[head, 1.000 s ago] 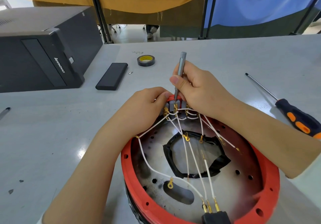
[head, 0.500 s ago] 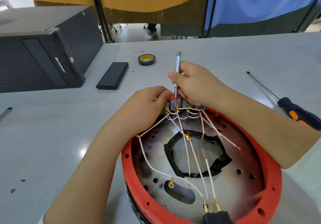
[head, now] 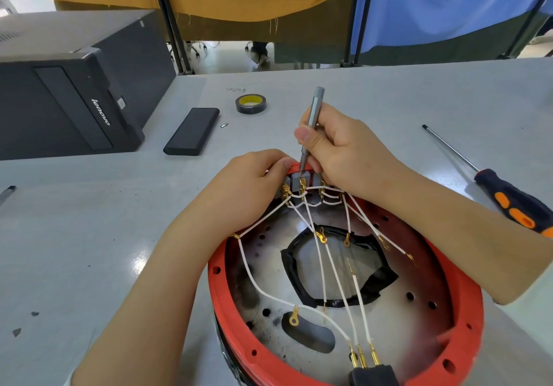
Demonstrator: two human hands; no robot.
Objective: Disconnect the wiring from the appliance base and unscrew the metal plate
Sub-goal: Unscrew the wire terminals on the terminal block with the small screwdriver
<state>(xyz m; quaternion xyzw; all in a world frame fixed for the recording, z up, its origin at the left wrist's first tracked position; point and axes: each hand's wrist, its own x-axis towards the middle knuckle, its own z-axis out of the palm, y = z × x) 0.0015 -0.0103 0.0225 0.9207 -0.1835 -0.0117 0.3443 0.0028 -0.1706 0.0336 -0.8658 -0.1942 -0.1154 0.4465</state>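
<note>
The right hand [head: 344, 149] pinches a slim grey screwdriver [head: 312, 122] between thumb and curled fingers, holding it nearly upright with its tip down on the grey terminal block [head: 300, 180] at the far rim of the appliance base [head: 248, 352]. The left hand [head: 254, 182] curls over that same far rim just left of the block, its fingertips gripping the red edge beside the tool. From the block, thin white wires [head: 335, 275] with gold ring and spade terminals fan across the base toward a black plug [head: 374, 375] at the near edge; several ring ends hang loose. Under the wires lies the shiny metal plate [head: 419, 319], scorched in places, with a central opening edged in black tape. The base sits on a grey table [head: 89, 236] close to the person. Well to the right lies an orange-and-black screwdriver [head: 514, 203]. Beyond the hands are a roll of black tape [head: 250, 103], a flat black case [head: 193, 131] and, far left, a black computer tower [head: 68, 101].
</note>
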